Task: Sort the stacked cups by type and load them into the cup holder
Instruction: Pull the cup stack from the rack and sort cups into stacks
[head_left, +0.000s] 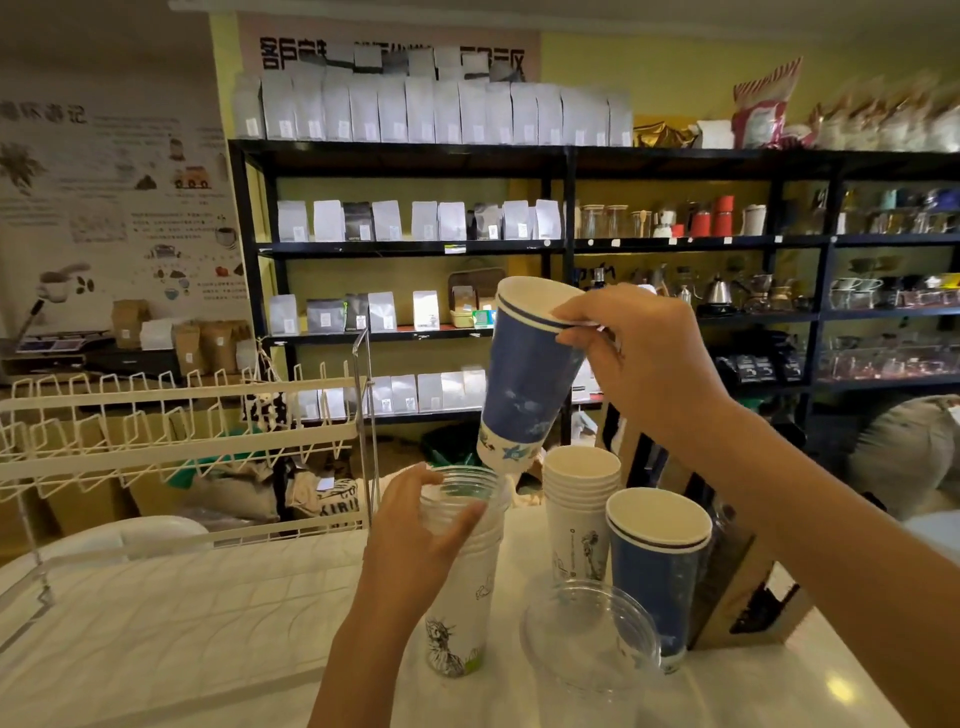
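Between the right hand's (631, 348) fingers, clenched on its rim, a blue cup (524, 374) hangs tilted, its base touching the clear cups (465, 491) nested atop a white stack (462, 613). The left hand (415, 535) grips that stack's top. At three o'clock stand a white pile (579, 514), blue pile (657, 571) and clear cup (589, 634) on the surface (182, 623). At nine o'clock, the wire holder (171, 426) stands well apart.
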